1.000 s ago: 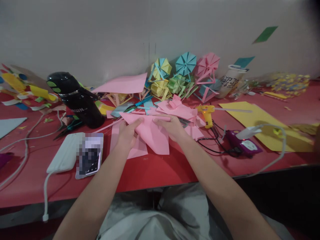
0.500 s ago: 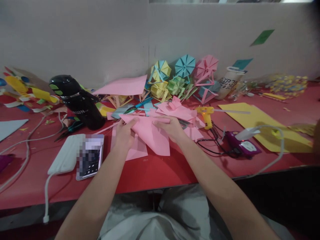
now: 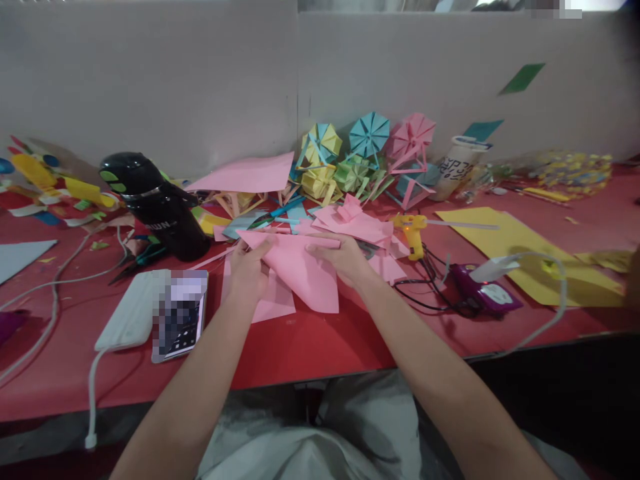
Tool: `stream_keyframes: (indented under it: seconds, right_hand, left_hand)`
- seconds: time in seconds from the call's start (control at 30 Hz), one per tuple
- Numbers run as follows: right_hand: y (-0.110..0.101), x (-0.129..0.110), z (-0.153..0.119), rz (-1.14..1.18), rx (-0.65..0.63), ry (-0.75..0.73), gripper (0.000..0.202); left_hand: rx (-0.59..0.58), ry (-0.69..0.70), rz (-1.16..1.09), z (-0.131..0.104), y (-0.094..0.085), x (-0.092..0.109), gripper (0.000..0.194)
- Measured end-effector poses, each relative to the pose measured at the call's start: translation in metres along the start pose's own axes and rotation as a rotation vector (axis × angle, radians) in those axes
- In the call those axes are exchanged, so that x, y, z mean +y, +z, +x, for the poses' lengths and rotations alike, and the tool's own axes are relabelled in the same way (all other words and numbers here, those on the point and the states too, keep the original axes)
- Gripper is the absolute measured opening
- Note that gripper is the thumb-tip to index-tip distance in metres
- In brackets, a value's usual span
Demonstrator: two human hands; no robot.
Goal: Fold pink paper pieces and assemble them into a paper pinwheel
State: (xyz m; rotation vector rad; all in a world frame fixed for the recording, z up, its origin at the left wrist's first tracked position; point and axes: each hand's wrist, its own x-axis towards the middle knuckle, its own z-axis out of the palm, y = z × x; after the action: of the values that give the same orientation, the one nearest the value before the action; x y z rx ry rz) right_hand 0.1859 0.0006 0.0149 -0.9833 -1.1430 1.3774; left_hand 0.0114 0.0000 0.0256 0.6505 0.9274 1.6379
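Note:
A sheet of pink paper [image 3: 307,273] is held between my two hands, bent over so one corner hangs toward me. My left hand [image 3: 250,267] pinches its left side, thumb on top. At the upper right edge my right hand [image 3: 345,257] grips it the same way; the fingers beneath are partly hidden. Under the held sheet lies another pink sheet [image 3: 274,303] on the red table [image 3: 310,350]. Just behind my hands is a pile of pink paper pieces [image 3: 357,223].
A yellow glue gun [image 3: 413,233] and a purple power strip [image 3: 485,290] with cables stand right, beside yellow paper [image 3: 515,247]. Left are a phone [image 3: 187,313], a white power bank [image 3: 133,310] and a black bottle [image 3: 160,207]. Folded paper wheels [image 3: 370,133] lean against the back panel.

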Motion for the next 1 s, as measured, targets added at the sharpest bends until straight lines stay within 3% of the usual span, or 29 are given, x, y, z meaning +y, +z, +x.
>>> stream_keyframes:
  seconds: [0.3,1.0]
  right_hand:
    - [0.0007,-0.0007,0.0002,0.051,0.008,0.038,0.055]
    - [0.0005,-0.0007,0.001,0.103,0.026,0.025,0.037]
  left_hand:
    - [0.023,0.005,-0.017,-0.0016,0.0011,0.0019,0.033]
    - [0.023,0.032,-0.05,0.0,-0.0001,-0.0005,0.035]
